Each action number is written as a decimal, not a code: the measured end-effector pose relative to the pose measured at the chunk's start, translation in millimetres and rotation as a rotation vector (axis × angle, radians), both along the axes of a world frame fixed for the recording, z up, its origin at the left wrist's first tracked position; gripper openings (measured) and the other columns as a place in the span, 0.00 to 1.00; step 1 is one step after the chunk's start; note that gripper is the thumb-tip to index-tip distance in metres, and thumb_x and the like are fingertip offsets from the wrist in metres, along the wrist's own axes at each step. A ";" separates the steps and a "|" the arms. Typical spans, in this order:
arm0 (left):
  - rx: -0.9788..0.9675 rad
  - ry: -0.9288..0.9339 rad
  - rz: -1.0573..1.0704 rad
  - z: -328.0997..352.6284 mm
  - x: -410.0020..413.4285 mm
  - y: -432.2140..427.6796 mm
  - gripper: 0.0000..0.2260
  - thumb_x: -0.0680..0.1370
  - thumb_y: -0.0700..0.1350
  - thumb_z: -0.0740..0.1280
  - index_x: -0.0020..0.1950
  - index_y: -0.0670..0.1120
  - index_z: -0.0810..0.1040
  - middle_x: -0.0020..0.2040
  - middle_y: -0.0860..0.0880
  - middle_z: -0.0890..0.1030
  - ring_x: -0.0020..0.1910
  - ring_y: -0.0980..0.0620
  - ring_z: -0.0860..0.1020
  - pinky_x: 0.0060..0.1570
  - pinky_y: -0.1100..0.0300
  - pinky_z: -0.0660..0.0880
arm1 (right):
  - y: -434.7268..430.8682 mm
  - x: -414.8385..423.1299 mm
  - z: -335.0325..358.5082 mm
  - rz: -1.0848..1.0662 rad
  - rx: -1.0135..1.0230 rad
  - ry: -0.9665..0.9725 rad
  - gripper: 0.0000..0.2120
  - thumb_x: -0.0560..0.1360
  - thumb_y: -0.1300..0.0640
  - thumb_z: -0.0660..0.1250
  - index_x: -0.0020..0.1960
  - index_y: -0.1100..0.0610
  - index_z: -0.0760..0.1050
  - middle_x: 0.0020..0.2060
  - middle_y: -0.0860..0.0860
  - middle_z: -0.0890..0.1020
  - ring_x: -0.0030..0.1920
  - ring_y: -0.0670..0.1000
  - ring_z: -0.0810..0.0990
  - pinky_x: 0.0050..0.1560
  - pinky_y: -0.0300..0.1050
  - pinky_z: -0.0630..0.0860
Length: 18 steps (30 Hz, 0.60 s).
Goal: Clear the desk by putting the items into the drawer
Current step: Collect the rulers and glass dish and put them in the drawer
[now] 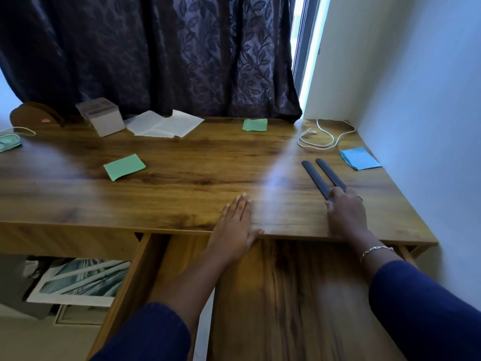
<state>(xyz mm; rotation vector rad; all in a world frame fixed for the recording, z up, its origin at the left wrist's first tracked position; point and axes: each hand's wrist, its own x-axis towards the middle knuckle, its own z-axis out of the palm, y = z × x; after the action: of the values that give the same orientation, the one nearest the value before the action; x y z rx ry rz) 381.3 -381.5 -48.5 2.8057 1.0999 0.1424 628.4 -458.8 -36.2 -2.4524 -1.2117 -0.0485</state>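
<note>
Nearest the camera, one drawer (299,295) stands pulled out under the desk (182,194), both sleeved arms reaching across it. The left hand (234,225) lies flat on the desk's front edge, fingers (242,204) straight and pressed together, thumb at the lip. The right hand (346,214) covers the near ends of two dark bars (316,177), and whether its fingers (338,194) pinch them cannot be told. Farther back on the desk lie two green notes (124,167), one blue note (360,158), one white cable (325,136), one box (101,118) and white paper (164,123).
</note>
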 end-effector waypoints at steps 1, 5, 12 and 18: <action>-0.009 0.007 0.002 -0.4 0.9 1.2 0.31 0.81 0.58 0.49 0.76 0.43 0.40 0.77 0.45 0.39 0.76 0.50 0.39 0.73 0.57 0.38 | 4.2 3.2 0.4 -0.002 -0.034 -0.002 0.14 0.76 0.57 0.64 0.60 0.61 0.72 0.55 0.60 0.74 0.55 0.60 0.75 0.55 0.53 0.75; -0.035 0.001 0.009 -4.2 1.3 3.3 0.32 0.81 0.59 0.48 0.76 0.43 0.39 0.77 0.45 0.39 0.76 0.51 0.39 0.72 0.58 0.37 | 18.4 7.1 2.7 -0.062 -0.181 -0.022 0.14 0.77 0.60 0.60 0.62 0.60 0.68 0.56 0.60 0.74 0.57 0.60 0.73 0.55 0.54 0.75; -0.074 -0.056 0.013 -5.9 2.6 -3.2 0.32 0.80 0.59 0.50 0.76 0.44 0.40 0.77 0.46 0.39 0.76 0.52 0.38 0.71 0.60 0.36 | 34.7 15.4 8.1 -0.210 -0.255 0.226 0.13 0.77 0.61 0.61 0.60 0.63 0.69 0.55 0.60 0.74 0.56 0.59 0.75 0.55 0.53 0.75; -0.095 -0.120 0.014 -4.8 -6.4 -9.9 0.31 0.81 0.57 0.51 0.77 0.45 0.42 0.77 0.48 0.41 0.76 0.53 0.39 0.71 0.61 0.36 | 22.1 2.3 29.2 -0.243 -0.124 0.791 0.09 0.77 0.62 0.63 0.55 0.65 0.72 0.42 0.58 0.77 0.46 0.55 0.78 0.51 0.48 0.78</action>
<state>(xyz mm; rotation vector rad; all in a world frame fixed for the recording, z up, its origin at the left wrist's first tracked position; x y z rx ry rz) 374.9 -391.3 -53.3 2.6682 1.0704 0.2505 630.7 -436.7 -7.0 -2.3205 -0.5751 0.8612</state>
